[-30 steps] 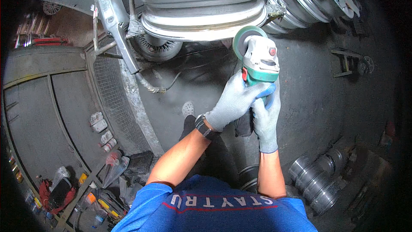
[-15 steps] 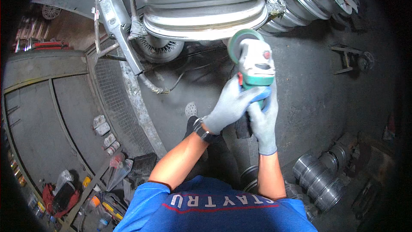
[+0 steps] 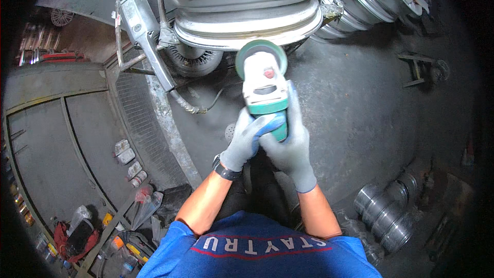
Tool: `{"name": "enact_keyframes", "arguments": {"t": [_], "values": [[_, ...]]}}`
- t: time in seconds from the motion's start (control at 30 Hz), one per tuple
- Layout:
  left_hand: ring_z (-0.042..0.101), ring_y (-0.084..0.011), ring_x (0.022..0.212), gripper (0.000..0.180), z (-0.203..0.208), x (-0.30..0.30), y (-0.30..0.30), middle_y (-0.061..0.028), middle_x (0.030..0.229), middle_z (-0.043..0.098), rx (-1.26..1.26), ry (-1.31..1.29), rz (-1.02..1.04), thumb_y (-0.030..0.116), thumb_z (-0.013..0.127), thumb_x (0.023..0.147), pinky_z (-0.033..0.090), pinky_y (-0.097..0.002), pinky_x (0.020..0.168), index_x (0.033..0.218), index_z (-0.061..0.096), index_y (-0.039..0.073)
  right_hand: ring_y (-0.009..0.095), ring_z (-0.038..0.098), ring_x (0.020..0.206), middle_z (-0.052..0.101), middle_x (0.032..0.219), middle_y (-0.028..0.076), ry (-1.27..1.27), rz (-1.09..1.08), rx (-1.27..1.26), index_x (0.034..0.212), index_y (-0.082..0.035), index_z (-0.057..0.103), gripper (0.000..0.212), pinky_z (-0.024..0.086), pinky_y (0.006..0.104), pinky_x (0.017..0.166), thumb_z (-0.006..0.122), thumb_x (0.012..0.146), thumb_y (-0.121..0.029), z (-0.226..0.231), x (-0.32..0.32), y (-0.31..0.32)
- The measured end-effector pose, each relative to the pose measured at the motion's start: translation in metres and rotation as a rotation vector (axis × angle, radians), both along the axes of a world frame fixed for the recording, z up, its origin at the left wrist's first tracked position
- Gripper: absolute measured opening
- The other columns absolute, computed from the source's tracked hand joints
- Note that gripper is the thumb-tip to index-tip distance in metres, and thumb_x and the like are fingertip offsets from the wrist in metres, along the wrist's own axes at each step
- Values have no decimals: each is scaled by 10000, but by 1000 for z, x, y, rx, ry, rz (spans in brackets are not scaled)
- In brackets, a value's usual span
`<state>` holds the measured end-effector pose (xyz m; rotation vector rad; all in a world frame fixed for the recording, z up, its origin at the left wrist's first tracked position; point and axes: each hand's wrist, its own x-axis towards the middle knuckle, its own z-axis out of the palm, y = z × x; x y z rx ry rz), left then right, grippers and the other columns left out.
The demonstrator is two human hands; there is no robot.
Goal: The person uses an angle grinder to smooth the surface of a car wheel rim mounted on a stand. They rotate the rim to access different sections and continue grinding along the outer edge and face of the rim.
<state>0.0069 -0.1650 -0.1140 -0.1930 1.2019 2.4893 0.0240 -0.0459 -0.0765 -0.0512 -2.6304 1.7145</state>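
Note:
Both gloved hands grip one angle grinder (image 3: 265,85), dust-whitened at its head and green at its body. My left hand (image 3: 246,136) wraps the left side of the body, and my right hand (image 3: 292,146) closes round it from the right. The grinder's green-rimmed disc (image 3: 261,55) is at the near lip of a metal wheel rim (image 3: 252,23); whether it touches cannot be made out. That rim lies across the top of the view on a stand. Grey gloves with blue palms cover my hands, and a dark watch sits on my left wrist.
A second long grinder (image 3: 140,25) hangs on the stand at the left, with a cable below it. More shiny rims (image 3: 360,0) stand at the upper right, and a rim stack (image 3: 383,216) lies lower right. Bottles and bags (image 3: 85,231) crowd the lower left beside a metal frame.
Both hands have carried the grinder to the left along the rim's near lip. The head view has shifted only slightly.

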Motion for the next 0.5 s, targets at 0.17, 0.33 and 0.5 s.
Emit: {"name": "enact_keyframes", "arguments": {"t": [0.17,0.33,0.5], "values": [[629,-169,1114,404,-6,-21,45,-110,1222,661,42,157,-81,163,671,937,496,-335,973,1282,583,-27,252,527,1302,518,1429,181,-43,-108,-251,1545,-6,294,827,421,374,1088,649,801,-75,8,-8,32],[645,-143,1065,331,11,-49,80,-95,1132,702,-249,296,-164,189,673,936,486,-307,947,1207,650,-1,199,564,1191,558,1341,138,-12,-168,-272,1442,-4,438,600,456,338,1012,590,866,-78,-3,-17,72],[637,-148,1079,380,2,-44,69,-91,1185,681,-292,213,-236,194,672,940,490,-309,955,1262,615,-1,207,552,1218,544,1366,137,12,-160,-236,1456,2,420,654,452,342,1026,613,835,-70,-2,-15,55]]}}
